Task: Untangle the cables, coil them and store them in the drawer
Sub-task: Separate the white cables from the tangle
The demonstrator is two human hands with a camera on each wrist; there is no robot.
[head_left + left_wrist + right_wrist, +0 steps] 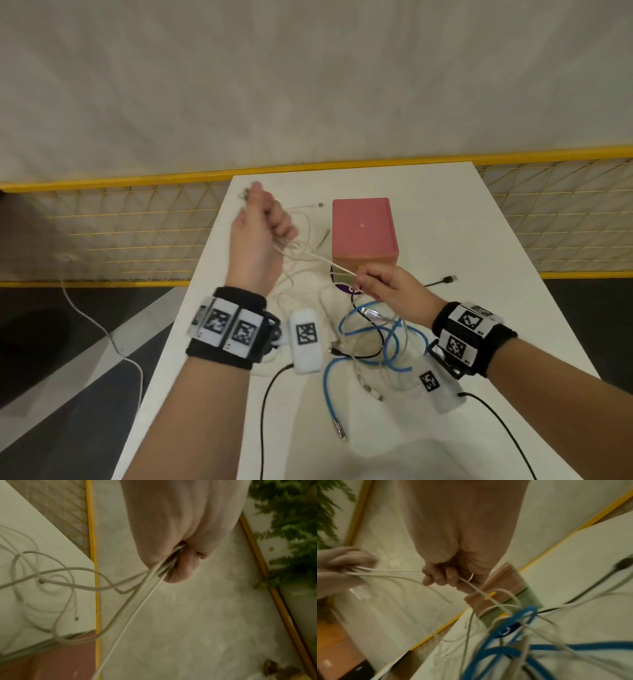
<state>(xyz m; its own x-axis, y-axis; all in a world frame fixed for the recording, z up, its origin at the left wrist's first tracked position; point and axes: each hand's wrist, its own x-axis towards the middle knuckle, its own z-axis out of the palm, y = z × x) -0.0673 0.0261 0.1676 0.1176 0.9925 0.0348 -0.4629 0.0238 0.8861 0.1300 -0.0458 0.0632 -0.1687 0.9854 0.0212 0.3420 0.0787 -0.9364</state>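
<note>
white cable [329, 263] stretching diagonally between hands above table [479, 240], left hand [260, 226] fisting its loops, right hand [387, 291] pinching it, pink drawer box [363, 229] behind, blue cable [387, 339] tangling below

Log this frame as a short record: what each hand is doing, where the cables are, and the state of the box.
left hand: grips several strands of white cable
right hand: pinches the same white cable, stretched between the hands
blue cable: tangled with black cable on table
pink box: on table, behind the hands; drawer state unclear
</note>
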